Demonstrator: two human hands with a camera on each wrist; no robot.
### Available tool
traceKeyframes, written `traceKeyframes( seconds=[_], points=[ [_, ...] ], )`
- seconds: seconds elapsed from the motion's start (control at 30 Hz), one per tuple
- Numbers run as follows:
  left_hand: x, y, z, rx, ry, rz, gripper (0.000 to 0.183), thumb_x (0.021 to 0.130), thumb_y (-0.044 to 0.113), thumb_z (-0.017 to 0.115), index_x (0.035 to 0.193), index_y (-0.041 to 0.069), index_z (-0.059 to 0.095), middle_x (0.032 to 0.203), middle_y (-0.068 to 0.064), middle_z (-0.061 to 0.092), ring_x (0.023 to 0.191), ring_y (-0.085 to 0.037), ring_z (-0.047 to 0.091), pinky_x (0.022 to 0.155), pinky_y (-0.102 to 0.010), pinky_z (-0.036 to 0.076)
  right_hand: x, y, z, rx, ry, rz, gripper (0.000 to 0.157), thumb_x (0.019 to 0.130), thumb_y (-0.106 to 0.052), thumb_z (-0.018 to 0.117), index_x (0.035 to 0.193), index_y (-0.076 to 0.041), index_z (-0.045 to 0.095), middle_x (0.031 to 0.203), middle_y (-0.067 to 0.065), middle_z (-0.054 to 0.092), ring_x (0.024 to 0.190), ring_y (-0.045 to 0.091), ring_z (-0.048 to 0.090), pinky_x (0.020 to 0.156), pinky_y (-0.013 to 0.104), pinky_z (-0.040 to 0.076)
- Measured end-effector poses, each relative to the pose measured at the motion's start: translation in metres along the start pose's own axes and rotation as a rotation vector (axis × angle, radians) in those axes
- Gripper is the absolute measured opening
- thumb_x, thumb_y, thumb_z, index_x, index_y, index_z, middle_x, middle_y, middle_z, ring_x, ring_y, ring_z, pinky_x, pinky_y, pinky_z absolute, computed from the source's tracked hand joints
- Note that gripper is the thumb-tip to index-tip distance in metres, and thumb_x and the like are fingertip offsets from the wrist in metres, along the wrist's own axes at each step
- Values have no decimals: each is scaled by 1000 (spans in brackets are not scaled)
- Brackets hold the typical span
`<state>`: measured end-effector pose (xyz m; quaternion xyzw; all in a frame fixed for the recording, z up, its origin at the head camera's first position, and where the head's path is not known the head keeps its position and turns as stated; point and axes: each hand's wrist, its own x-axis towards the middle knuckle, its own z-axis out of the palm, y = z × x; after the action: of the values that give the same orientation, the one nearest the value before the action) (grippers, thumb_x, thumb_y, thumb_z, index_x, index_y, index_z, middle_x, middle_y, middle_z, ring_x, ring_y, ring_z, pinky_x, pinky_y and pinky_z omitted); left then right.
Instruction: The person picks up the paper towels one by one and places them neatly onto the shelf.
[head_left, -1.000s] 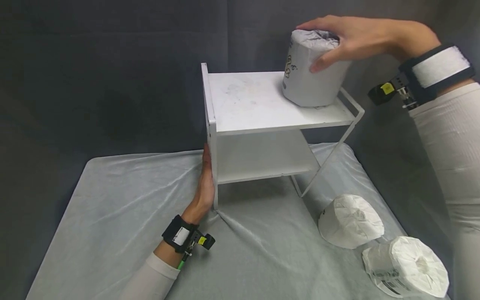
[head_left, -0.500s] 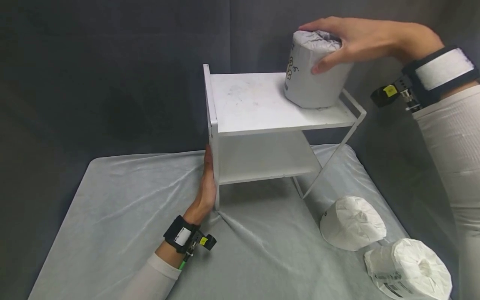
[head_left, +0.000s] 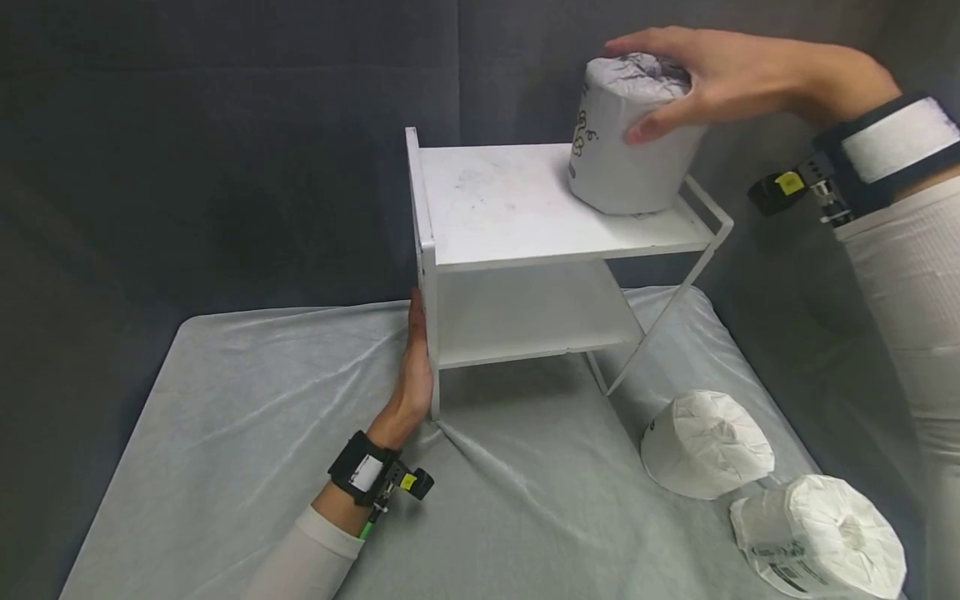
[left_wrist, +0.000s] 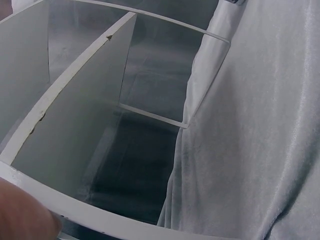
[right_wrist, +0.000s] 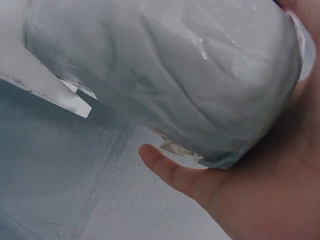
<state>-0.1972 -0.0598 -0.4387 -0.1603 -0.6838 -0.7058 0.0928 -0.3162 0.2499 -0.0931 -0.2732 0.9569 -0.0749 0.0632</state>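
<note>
A wrapped toilet paper roll (head_left: 630, 171) stands on the right end of the white two-tier shelf's top board (head_left: 495, 200). My right hand (head_left: 723, 79) spans the roll's upper end, thumb on the near side and fingers over the far rim. In the right wrist view, the roll's wrinkled wrapper (right_wrist: 165, 75) fills the upper part, and one finger (right_wrist: 172, 172) sticks out along its lower edge. My left hand (head_left: 411, 371) lies flat with straight fingers against the shelf's left side frame (head_left: 424, 250). A blurred fingertip (left_wrist: 25, 215) shows beside that frame in the left wrist view.
Two more wrapped toilet paper rolls rest on the grey cloth (head_left: 285, 400) at the front right: one roll (head_left: 705, 446) behind, another roll (head_left: 821, 537) nearer. The lower board (head_left: 525, 312) sits under the top one. Dark curtains (head_left: 225, 167) hang behind and to the right.
My right hand has shifted slightly up and to the right over the roll, which stays on the top board. My left hand keeps its place on the side frame.
</note>
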Motion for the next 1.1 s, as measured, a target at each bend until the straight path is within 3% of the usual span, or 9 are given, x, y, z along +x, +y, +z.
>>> traceKeyframes(
  seconds=[0.17,0.47,0.8,1.1],
  points=[
    [1,1,-1,-1,-1,-3,64,113,47,0,171,20,-9,178,5,-3,162,-12,-1,130,-47,-2,-2,1,-1,0,13,-18,104,94,-36,72,173,-24,6,168,26,25,138,50,36,114,77,29],
    [2,-1,-3,-1,4,-15,63,113,45,0,171,22,-8,178,5,-2,162,-13,0,130,-47,0,-10,2,-1,12,48,-49,106,93,-33,74,172,-19,6,175,23,13,148,53,28,120,75,18],
    [2,-2,-4,-5,7,2,60,114,41,2,171,24,-7,177,7,0,161,-12,3,129,-46,1,-25,8,1,21,72,-45,107,92,-30,76,172,-19,5,175,23,12,146,53,30,119,76,18],
    [4,-1,-5,-3,1,34,57,115,37,0,171,29,-5,177,9,5,160,-13,9,129,-47,5,-36,13,-2,36,108,-69,105,92,-25,77,172,-15,9,178,16,8,160,46,14,119,77,18]
  ],
)
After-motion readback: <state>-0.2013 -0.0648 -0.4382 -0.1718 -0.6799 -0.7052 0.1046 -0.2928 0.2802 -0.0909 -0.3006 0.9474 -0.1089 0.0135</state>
